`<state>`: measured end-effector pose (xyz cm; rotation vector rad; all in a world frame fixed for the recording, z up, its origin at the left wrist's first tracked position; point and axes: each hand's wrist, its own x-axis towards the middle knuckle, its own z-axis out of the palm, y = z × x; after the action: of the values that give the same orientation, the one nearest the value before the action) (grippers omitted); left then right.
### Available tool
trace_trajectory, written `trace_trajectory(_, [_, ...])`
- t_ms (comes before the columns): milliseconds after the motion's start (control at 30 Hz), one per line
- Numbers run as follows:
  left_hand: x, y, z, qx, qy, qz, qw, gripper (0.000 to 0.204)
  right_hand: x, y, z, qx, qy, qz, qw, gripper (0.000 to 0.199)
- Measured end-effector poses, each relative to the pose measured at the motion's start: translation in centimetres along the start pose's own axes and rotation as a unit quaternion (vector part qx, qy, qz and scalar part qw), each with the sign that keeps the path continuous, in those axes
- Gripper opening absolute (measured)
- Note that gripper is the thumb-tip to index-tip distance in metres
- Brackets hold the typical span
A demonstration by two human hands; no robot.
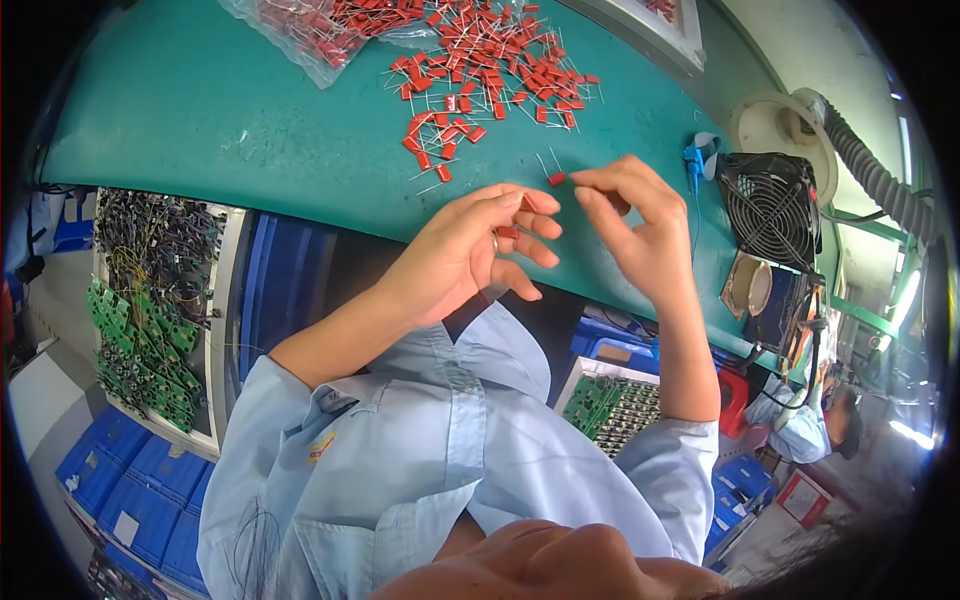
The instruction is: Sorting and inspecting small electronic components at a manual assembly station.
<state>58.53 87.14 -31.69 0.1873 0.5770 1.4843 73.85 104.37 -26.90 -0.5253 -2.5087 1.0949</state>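
Strewn across green desk, upper centre: loose red components. Apparently mid-gathering, with red pieces in half-curled left hand (count hard to tell), right hand parted, empty, beside lone part above centre; likely calling for a light pinch.

Left hand half-curled, palm turned inward, thumb and index pinching, other fingers loosely bent. Right hand: thumb and index tips slightly apart. Both forearms bare, angled inward.
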Motion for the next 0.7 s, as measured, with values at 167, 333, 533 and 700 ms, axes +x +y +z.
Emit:
trace_trajectory(167, [-0.6, 0.3, -0.1, 0.045, 0.031, 0.034, 0.998, 0.04, 1.5, 2.3, 1.1, -0.042, -0.022, 0.012, 0.999, 0.008])
trace_trajectory(333, [-0.4, 0.6, 0.0, 0.076, 0.043, 0.048, 0.995, 0.038, 2.3, 3.0, 0.6, -0.082, -0.054, -0.024, 0.995, 0.006])
trace_trajectory(533, [0.6, 1.7, 0.7, 0.119, 0.054, 0.052, 0.99, 0.036, 0.5, 3.2, -2.9, 0.052, 0.056, 0.097, 0.992, 0.004])
trace_trajectory(700, [1.5, 1.4, -0.3, 0.131, 0.024, 0.053, 0.99, 0.032, 0.0, 2.9, -3.5, 0.036, -0.016, 0.243, 0.969, 0.004])
